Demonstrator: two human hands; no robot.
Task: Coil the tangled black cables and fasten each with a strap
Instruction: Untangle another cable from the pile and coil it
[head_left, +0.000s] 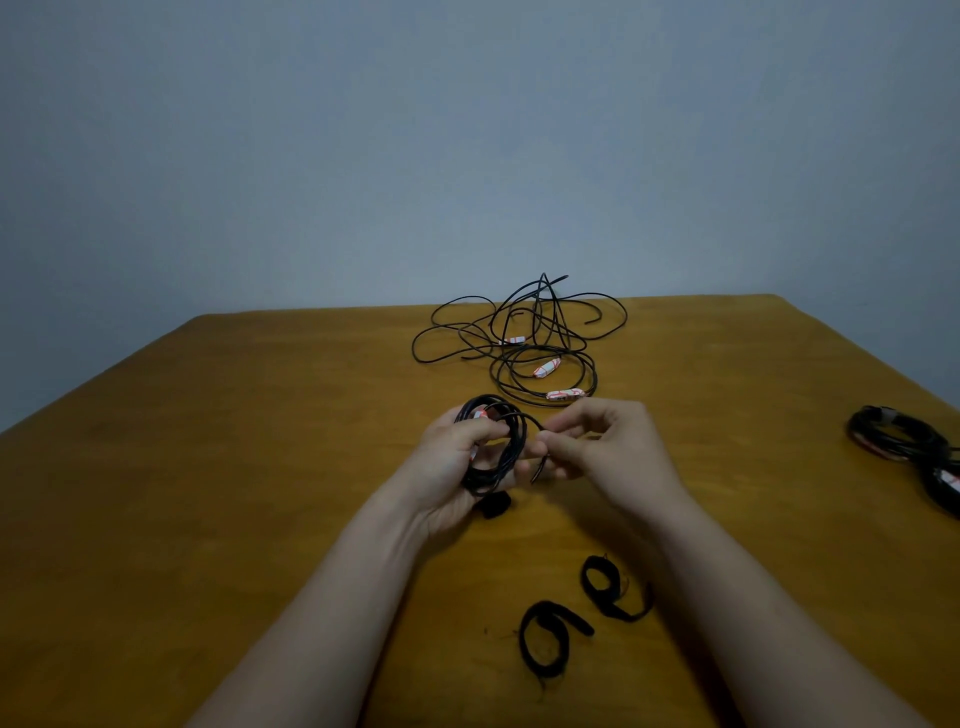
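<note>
A coil (511, 441) is gripped by the left hand (452, 467), its end pinched by the right hand (618, 447), while two bundles (904, 441) lie apparently finished and a tangle (519, 332) and straps (550, 636) are left on the surface (260, 467).

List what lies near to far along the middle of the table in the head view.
Nearest loose black strap → second loose black strap → cable coil held in both hands → tangled black cables.
</note>
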